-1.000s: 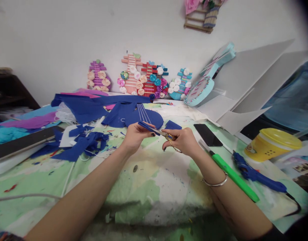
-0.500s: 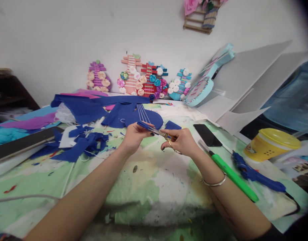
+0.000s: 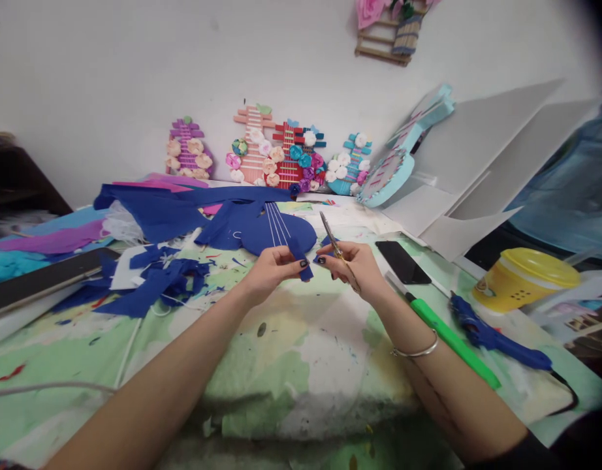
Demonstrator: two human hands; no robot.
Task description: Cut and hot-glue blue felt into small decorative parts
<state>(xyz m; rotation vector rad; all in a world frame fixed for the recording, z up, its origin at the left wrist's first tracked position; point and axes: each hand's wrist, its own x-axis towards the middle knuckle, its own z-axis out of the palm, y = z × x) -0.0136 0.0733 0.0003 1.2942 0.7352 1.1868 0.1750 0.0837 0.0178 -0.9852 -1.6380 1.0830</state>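
Observation:
A narrow strip of dark blue crepe paper (image 3: 301,260) is pinched between the thumb and fingers of my left hand (image 3: 270,273). My right hand (image 3: 356,266) keeps the scissors (image 3: 331,236) in its grip, blades pointing up and away. Its thumb and index finger are close together near a bit of blue, and whether they pinch it I cannot tell. Just beyond both hands lies a blue guitar-like shape (image 3: 247,230) with white strings, flat on the table. Another small blue piece (image 3: 329,241) is partly hidden behind the scissors and my right hand.
Blue scraps (image 3: 176,281) lie left on the stained cloth (image 3: 281,352). At right are a black phone (image 3: 403,262), a green-handled cutter (image 3: 452,339), a blue glue gun (image 3: 497,336) and a yellow tub (image 3: 523,281). Decorated instruments (image 3: 286,153) lean against the wall.
The scissors have come away from the blue paper and swung upright in my right hand. My hands have moved slightly apart, and the strip in my left hand now points down toward me.

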